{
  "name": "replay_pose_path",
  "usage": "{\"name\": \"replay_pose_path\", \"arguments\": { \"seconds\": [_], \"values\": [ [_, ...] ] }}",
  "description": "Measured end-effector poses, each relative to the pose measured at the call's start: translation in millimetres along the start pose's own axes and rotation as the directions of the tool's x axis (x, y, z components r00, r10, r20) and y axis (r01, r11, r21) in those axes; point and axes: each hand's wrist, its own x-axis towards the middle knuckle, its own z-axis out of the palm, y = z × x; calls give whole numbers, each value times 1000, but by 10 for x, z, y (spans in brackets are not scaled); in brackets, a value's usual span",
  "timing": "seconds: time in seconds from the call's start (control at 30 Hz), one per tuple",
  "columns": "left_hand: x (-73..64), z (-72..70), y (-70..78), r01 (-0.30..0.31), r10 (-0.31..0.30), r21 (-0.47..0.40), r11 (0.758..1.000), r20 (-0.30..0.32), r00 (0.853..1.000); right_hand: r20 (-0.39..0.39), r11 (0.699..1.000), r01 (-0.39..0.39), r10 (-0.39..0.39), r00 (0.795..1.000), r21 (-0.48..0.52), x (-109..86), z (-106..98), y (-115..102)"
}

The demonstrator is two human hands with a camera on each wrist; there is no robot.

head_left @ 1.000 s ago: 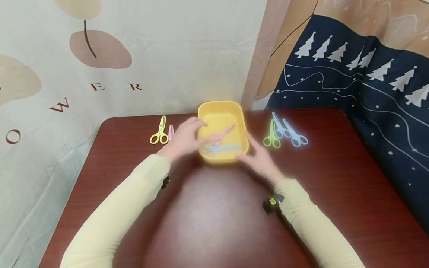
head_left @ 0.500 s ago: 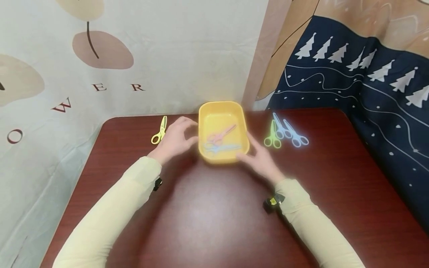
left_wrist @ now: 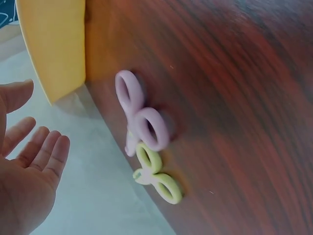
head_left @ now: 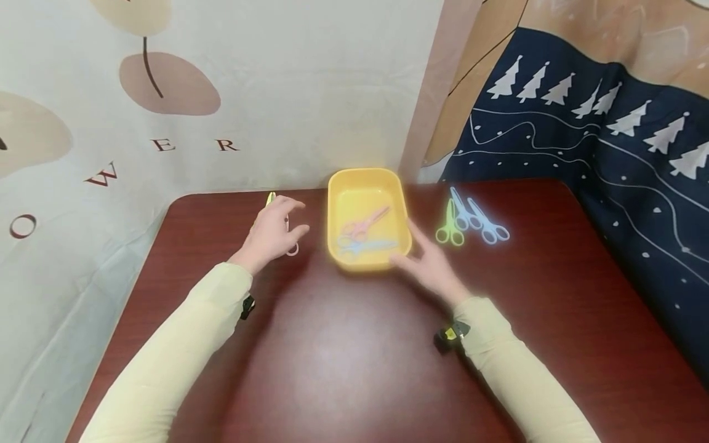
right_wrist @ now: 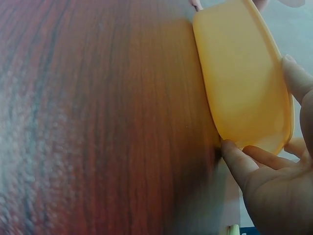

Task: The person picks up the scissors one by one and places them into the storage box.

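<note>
A yellow plastic tray (head_left: 368, 264) stands at the back of the table, with pink scissors (head_left: 372, 221) and light blue scissors (head_left: 371, 245) lying inside it. My right hand (head_left: 429, 264) holds the tray's near right corner, thumb at the near rim and fingers along the side. Left of the tray, my left hand (head_left: 269, 231) hovers with relaxed, parted fingers and nothing in them. Beneath it, pink-purple scissors (left_wrist: 132, 113) and yellow scissors (left_wrist: 148, 171) lie on the table; the hand hides most of both in the head view.
To the tray's right lie green scissors (head_left: 450, 224) and two pairs of blue scissors (head_left: 480, 218), close together. A pale printed cloth (head_left: 277, 123) hangs behind the dark red-brown table (head_left: 343, 357). Navy tree-patterned fabric (head_left: 554, 135) hangs at the right.
My left hand has moved left from over the tray to above the scissors beside it. The right hand stays at the tray, whose contents have not moved.
</note>
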Motion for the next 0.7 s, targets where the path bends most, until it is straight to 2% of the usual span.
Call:
{"name": "replay_pose_path", "arguments": {
  "seconds": [0.2,0.5,0.7],
  "values": [
    [-79,-67,-100,55,-55,8,998,-14,998,1,1000,-2,2,1000,18,12,14,11],
    [-117,-136,-241,109,-108,43,993,-29,994,5,999,7,-8,1000,33,19,-16,-31],
    [-174,-160,-291,149,-146,52,987,-55,988,9,999,-20,19,1000,30,-11,-2,-61]
  ]
}}
